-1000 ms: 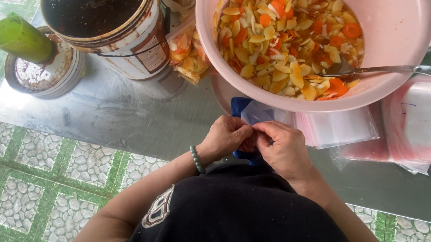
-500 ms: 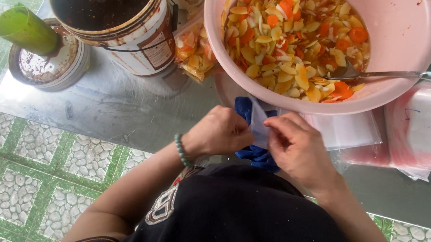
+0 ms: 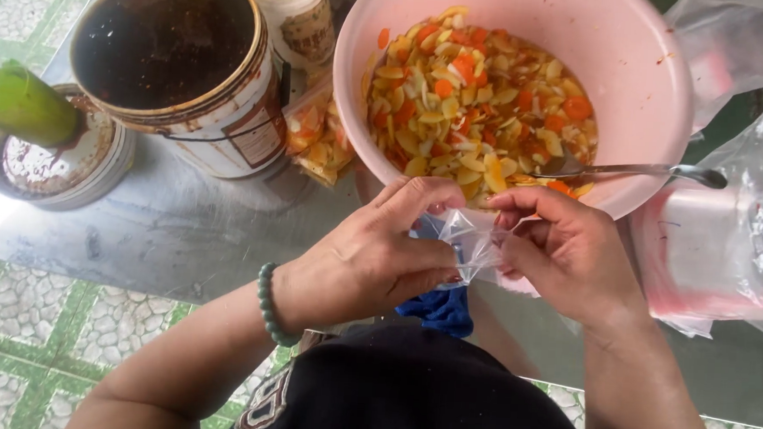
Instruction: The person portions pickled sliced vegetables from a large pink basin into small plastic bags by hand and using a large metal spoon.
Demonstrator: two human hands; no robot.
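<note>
Bench (image 3: 180, 239): grey metal sheet over green-and-white floor tiles; it carries everything below.

Bowl (image 3: 640, 97): large pink plastic basin at the far edge, filled with sliced yellow and orange pickle; a metal spoon (image 3: 653, 172) lies in it, handle out over the right rim.

Can (image 3: 180, 73): rusty tin with dark contents, left of the bowl. Beside it on the far left sits a low round tin with a green cylinder on top; between can and bowl lies a filled packet of the same pickle.

Stack of clear bags (image 3: 728, 241): at the right, flat, partly pink-stained.

Blue cloth (image 3: 438, 304): bunched at the near edge, under our hands.

Left hand (image 3: 370, 257): fingers closed, thumb and forefinger pinched on the bag's left edge; a green bead bracelet at the wrist.

Right hand (image 3: 571, 251): fingertips pinched on the bag's right edge.

Bag (image 3: 471, 241): small, clear, thin plastic, held between both hands just below the bowl's near rim. We judge it nearly weightless, limp, slippery, its two layers apt to cling; it is best taken at the mouth, one layer per hand, and rubbed apart.

Change from half a second ago: the view sits closer and the bowl nearer our hands; our hands stay on the bag, which now looks more puckered open.
</note>
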